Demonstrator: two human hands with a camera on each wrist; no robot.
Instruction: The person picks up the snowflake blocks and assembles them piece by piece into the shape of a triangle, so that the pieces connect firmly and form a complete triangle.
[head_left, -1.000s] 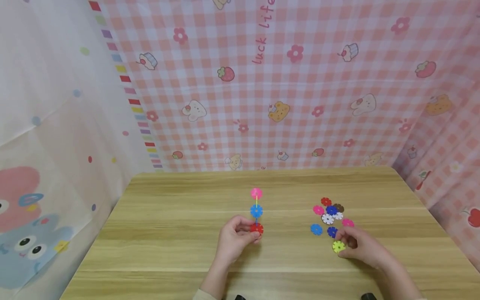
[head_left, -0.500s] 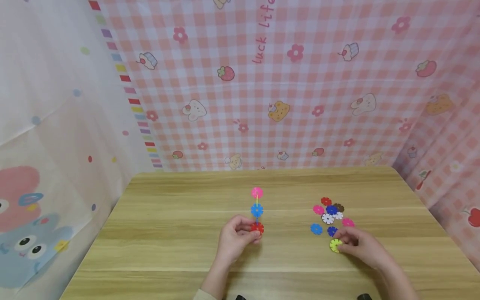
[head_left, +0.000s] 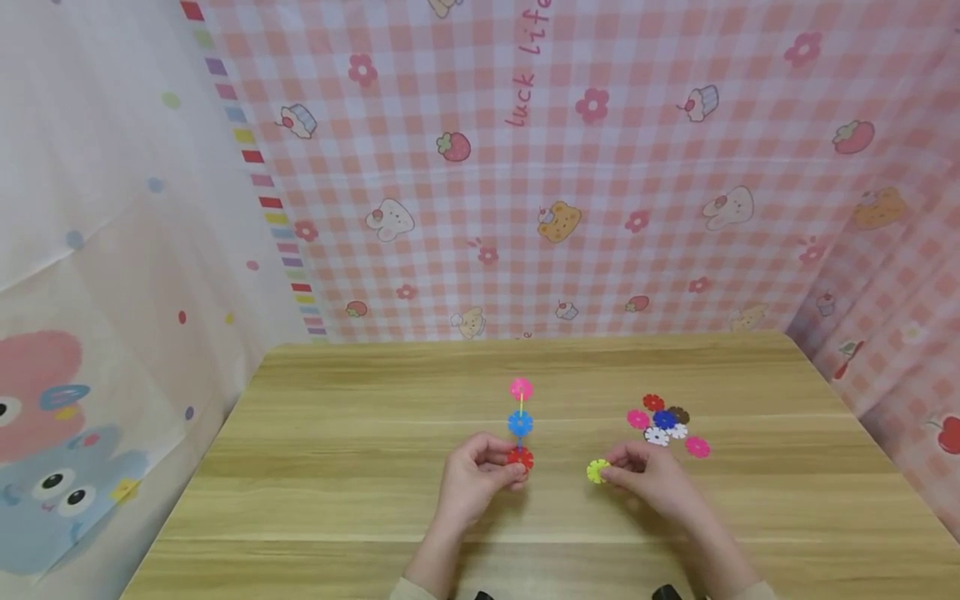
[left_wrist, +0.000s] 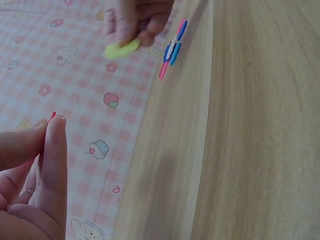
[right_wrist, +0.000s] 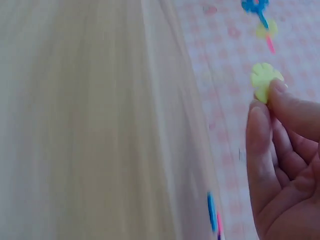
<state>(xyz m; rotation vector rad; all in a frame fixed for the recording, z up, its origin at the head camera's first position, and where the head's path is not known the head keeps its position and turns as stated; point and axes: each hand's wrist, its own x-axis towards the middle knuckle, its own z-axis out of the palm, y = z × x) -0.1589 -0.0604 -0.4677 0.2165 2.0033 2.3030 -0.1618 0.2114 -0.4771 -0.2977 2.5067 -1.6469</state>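
My left hand (head_left: 476,479) pinches a red notched snowflake disc (head_left: 521,459) at the near end of a joined chain. Beyond the red one come a blue disc seen edge-on, a light blue disc (head_left: 521,423), a yellow disc seen edge-on (head_left: 521,404) and a pink disc (head_left: 522,389) at the far end. Between thumb and fingers, my right hand (head_left: 654,477) holds a single yellow snowflake disc (head_left: 597,471), to the right of the chain and apart from it. The right wrist view shows that yellow disc (right_wrist: 263,80) gripped by its edge.
A loose group of discs lies on the wooden table (head_left: 315,467) at the right: red (head_left: 653,402), pink (head_left: 637,419), dark blue (head_left: 664,419), brown (head_left: 679,414), white (head_left: 657,437) and another pink (head_left: 697,447). A checked curtain (head_left: 465,192) hangs behind the table.
My right hand has carried the yellow disc left, away from the loose discs and towards the chain. The left hand and chain have shifted slightly right.
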